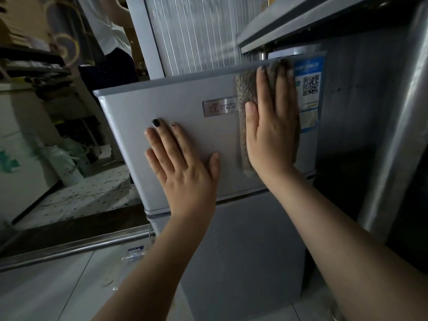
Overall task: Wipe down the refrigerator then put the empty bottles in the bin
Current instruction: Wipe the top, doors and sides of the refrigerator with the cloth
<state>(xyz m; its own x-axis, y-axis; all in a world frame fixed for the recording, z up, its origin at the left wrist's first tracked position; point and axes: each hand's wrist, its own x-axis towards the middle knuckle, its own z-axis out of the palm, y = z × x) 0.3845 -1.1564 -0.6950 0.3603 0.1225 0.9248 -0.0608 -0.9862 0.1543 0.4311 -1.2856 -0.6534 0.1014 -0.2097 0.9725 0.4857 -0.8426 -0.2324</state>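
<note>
Both forearms reached forward, the left hand (183, 163) flat and empty on the refrigerator (129, 117) upper door, the right hand (271, 126) pressing a grey cloth (246, 89) beside the blue label (309, 89); wiping seemed underway, more strokes likely next, no bottles clearly visible.

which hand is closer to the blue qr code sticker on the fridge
Right. The right hand presses the cloth against the fridge door, its fingers right beside the blue QR sticker. The left hand lies flat on the door further left, beyond the metal badge.
</note>
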